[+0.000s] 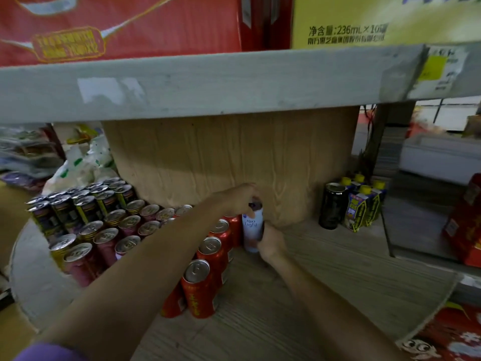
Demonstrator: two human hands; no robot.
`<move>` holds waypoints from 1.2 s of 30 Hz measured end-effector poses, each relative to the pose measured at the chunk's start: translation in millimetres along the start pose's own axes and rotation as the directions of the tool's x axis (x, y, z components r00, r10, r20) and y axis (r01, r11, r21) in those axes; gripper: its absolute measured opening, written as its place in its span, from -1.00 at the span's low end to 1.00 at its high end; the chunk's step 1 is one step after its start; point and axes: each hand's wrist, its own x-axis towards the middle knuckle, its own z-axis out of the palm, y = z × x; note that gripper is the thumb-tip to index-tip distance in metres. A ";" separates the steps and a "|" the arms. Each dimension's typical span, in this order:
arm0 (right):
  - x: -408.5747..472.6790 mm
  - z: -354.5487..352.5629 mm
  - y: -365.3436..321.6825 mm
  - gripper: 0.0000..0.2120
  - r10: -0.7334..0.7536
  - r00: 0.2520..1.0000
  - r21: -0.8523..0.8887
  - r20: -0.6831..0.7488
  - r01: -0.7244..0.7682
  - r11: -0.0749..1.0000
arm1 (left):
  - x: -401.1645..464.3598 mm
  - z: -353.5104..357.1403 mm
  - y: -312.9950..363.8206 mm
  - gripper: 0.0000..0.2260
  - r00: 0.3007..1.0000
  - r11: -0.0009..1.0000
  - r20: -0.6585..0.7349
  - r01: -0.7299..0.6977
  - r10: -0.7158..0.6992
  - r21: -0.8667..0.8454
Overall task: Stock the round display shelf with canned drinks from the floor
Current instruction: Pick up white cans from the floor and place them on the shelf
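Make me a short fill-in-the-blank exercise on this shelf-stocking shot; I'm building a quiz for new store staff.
1. Both hands hold one tall ____ can against the wooden core.
2. The left hand grips that can at its ____.
3. The right hand holds the can near its ____.
4. The row of cans right beside the held can is ____.

Missing words: white; top; bottom; red

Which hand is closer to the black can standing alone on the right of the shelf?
Right. The right hand grips the white can's lower part, on the side facing the black can; the left hand holds its top, farther away.
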 end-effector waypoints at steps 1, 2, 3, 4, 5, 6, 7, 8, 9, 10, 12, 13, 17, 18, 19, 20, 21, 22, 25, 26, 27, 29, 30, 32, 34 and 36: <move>4.4 0.6 0.4 -0.52 -0.003 1.000 -0.002 0.011 0.003 1.000 | -0.6 1.3 0.1 -0.56 1.000 1.000 -0.023 0.013 -0.013 -0.021; 8.7 0.9 0.8 -0.53 -0.006 1.000 -0.010 0.022 0.006 1.000 | -2.0 2.6 0.5 -0.56 0.999 0.999 -0.035 0.038 -0.038 -0.009; 12.3 -0.2 0.4 -0.55 -0.002 0.999 0.000 0.041 0.002 1.000 | -3.9 4.8 1.3 -0.57 0.998 0.999 -0.041 0.051 -0.052 -0.012; 14.9 -0.5 0.9 -0.58 -0.001 0.999 -0.005 0.053 0.001 1.000 | -5.0 5.9 3.4 -0.58 0.997 0.998 -0.047 0.059 -0.060 -0.029; 17.0 -0.3 0.5 -0.61 -0.006 0.999 0.011 0.049 0.006 1.000 | -5.4 6.9 5.2 -0.60 0.996 0.997 -0.054 0.066 -0.069 -0.046; 18.3 0.1 -0.2 -0.62 -0.003 0.999 0.017 0.043 0.002 1.000 | -4.8 8.4 6.0 -0.63 0.995 0.997 -0.073 0.063 -0.066 -0.048; 21.2 1.2 0.3 -0.59 -0.016 0.999 0.018 0.032 0.015 1.000 | -5.0 8.5 8.0 -0.65 0.994 0.997 -0.087 0.062 -0.065 -0.035; 23.6 3.6 1.5 -0.56 -0.013 1.000 -0.003 0.022 0.013 1.000 | -4.0 9.8 8.3 -0.66 0.992 0.997 -0.099 0.070 -0.072 -0.025; 23.7 4.4 0.3 -0.56 -0.022 0.999 -0.026 0.033 0.022 0.999 | -3.2 10.8 8.3 -0.66 0.990 0.996 -0.111 0.083 -0.085 -0.024; 25.5 5.6 0.8 -0.60 -0.018 0.998 -0.050 0.055 0.020 0.999 | -2.2 11.6 7.4 -0.65 0.988 0.995 -0.123 0.094 -0.096 -0.017; 30.6 7.3 4.0 -0.72 -0.041 0.997 -0.061 0.070 0.045 0.997 | -3.0 12.0 8.3 -0.62 0.982 0.992 -0.141 0.127 -0.125 0.002; 33.1 8.1 5.5 -0.76 -0.089 0.993 -0.123 0.073 0.098 0.988 | -3.5 11.5 9.2 -0.62 0.979 0.989 -0.143 0.146 -0.144 0.008; 34.4 12.3 0.9 -0.79 -0.067 0.998 -0.116 0.011 0.068 0.991 | -4.0 10.9 16.8 -0.66 0.963 0.974 -0.157 0.226 -0.221 0.017; 35.7 12.5 0.9 -0.77 -0.033 0.999 -0.106 0.029 0.036 0.994 | -5.1 11.6 20.1 -0.68 0.959 0.971 -0.162 0.237 -0.231 0.017; 35.0 8.1 -3.5 -0.78 -0.025 0.998 -0.156 0.057 0.034 0.987 | -7.0 12.5 23.2 -0.71 0.957 0.970 -0.169 0.242 -0.237 0.005; 35.0 5.4 -5.5 -0.74 -0.016 0.997 -0.195 0.081 0.031 0.980 | -9.5 13.7 26.4 -0.73 0.954 0.970 -0.178 0.244 -0.241 -0.007; 36.3 3.6 -7.5 -0.66 0.025 0.996 -0.199 0.081 -0.008 0.980 | -13.6 13.7 30.3 -0.74 0.951 0.969 -0.186 0.248 -0.246 -0.013; 34.9 1.1 -9.4 -0.61 0.044 0.995 -0.208 0.087 -0.025 0.978 | -18.0 13.7 34.1 -0.74 0.951 0.969 -0.190 0.246 -0.244 -0.012; 23.3 -4.5 -14.2 -0.62 0.089 0.992 -0.069 0.087 -0.083 0.994 | -29.5 10.5 41.5 -0.66 0.959 0.978 -0.194 0.205 -0.207 -0.029; 17.9 -7.5 -15.9 -0.61 0.080 0.994 -0.059 0.068 -0.076 0.995 | -34.7 8.0 44.7 -0.65 0.956 0.979 -0.210 0.202 -0.206 -0.040; 11.6 -10.4 -17.7 -0.63 0.059 0.997 -0.072 0.049 -0.055 0.996 | -40.2 6.1 46.6 -0.64 0.948 0.978 -0.242 0.202 -0.208 -0.050; -0.1 -15.0 -19.0 -0.74 0.035 0.999 -0.092 0.008 -0.034 0.995 | -52.3 4.1 49.2 -0.64 0.930 0.979 -0.307 0.195 -0.205 -0.063; -7.1 -17.2 -20.2 -0.81 0.030 1.000 -0.101 0.005 -0.029 0.994 | -59.4 3.5 51.0 -0.65 0.926 0.979 -0.318 0.192 -0.203 -0.065; -22.1 -20.5 -21.9 -0.91 0.052 0.999 -0.118 0.006 -0.051 0.992 | -74.2 2.3 55.6 -0.66 0.924 0.980 -0.326 0.186 -0.197 -0.065; -38.9 -23.7 -24.9 -0.92 0.043 0.999 -0.126 0.002 -0.043 0.991 | -85.8 1.4 60.5 -0.68 0.930 0.977 -0.302 0.186 -0.209 -0.102; -58.2 -26.9 -25.4 -0.94 0.056 0.998 -0.075 -0.028 -0.058 0.995 | -96.5 3.1 69.2 -0.72 0.942 0.972 -0.267 0.161 -0.203 -0.171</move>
